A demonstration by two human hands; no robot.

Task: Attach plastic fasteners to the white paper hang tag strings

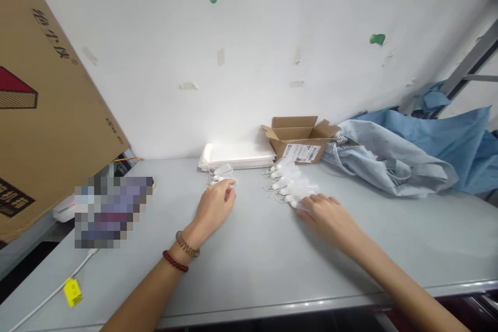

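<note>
Several clear plastic sleeves with white tips and thin white strings lie in a row [286, 182] right of the middle of the grey table. My right hand [321, 213] rests at the near end of this row, its fingers on the nearest sleeve. A smaller group of such sleeves [223, 171] lies to the left, in front of a stack of white flat sheets or trays [237, 155]. My left hand [216, 203] is at the near end of that group, fingers curled together; what they hold, if anything, is hidden.
An open cardboard box [299, 140] stands by the wall. Right of it lies a light blue cloth bag [385, 158]. A large carton [50, 88] leans at the left, near a blurred-out object [116, 210] and a white cable [46, 298] with a yellow tag.
</note>
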